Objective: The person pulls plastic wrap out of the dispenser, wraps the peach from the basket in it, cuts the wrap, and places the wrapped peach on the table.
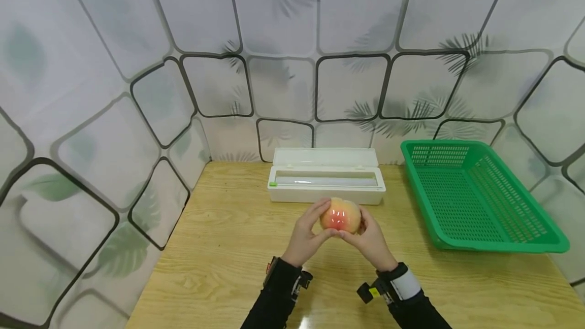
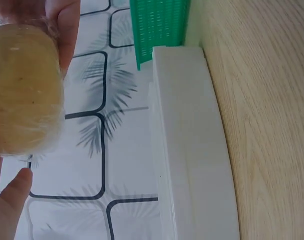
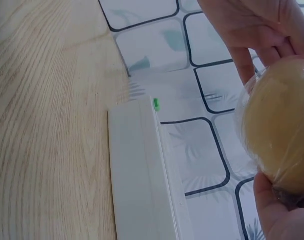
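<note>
A round peach [image 1: 340,216], yellow with a red blush and covered in clear film, is held above the wooden table [image 1: 219,248] by both hands. My left hand [image 1: 307,232] grips its left side and my right hand [image 1: 369,237] grips its right side, fingers curled around it. The left wrist view shows the peach [image 2: 23,90] as a yellow ball with my fingers [image 2: 67,25] over it. In the right wrist view the peach [image 3: 280,125] shows wrinkled film, pinched between my fingers [image 3: 244,55] and thumb. Just behind it lies a white cling-film dispenser box [image 1: 326,182] with its lid open.
An empty green plastic basket [image 1: 475,197] stands at the right of the table, its end visible past the box as basket [image 2: 159,25]. Patterned panels [image 1: 137,116] wall in the table on the left, back and right. The dispenser box [image 3: 142,170] has a green tab [image 3: 155,103].
</note>
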`<state>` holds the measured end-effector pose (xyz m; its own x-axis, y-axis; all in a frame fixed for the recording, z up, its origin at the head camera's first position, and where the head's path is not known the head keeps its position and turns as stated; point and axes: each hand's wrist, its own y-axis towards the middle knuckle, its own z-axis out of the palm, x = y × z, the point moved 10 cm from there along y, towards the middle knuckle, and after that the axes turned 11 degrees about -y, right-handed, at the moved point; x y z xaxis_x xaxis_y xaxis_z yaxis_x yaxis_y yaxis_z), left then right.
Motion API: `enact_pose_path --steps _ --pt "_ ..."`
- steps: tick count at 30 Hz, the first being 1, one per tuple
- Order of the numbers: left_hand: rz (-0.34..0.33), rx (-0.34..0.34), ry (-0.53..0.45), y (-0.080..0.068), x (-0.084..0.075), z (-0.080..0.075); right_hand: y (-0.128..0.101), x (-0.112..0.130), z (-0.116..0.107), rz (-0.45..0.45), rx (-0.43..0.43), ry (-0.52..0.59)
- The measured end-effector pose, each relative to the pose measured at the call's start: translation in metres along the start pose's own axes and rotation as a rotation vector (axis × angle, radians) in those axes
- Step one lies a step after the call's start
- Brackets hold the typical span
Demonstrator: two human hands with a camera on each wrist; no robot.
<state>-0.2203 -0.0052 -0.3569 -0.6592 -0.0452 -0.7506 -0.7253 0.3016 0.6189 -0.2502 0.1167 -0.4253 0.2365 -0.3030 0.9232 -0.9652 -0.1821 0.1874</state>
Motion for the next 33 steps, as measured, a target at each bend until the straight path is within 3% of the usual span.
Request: enact_pose_path --steps 6,13,33 --pt "-0.098 0.059 -0.055 0.003 0.001 0.004 -0.002 0.000 0.001 -0.008 0.044 0.051" --pt "-0.212 0.099 -0.196 0.002 0.015 0.008 -0.003 0.003 0.003 -0.050 0.086 0.102" --pt "-0.370 0.154 -0.307 -0.002 0.028 0.011 -0.007 0.010 0.010 -0.103 0.163 0.144"
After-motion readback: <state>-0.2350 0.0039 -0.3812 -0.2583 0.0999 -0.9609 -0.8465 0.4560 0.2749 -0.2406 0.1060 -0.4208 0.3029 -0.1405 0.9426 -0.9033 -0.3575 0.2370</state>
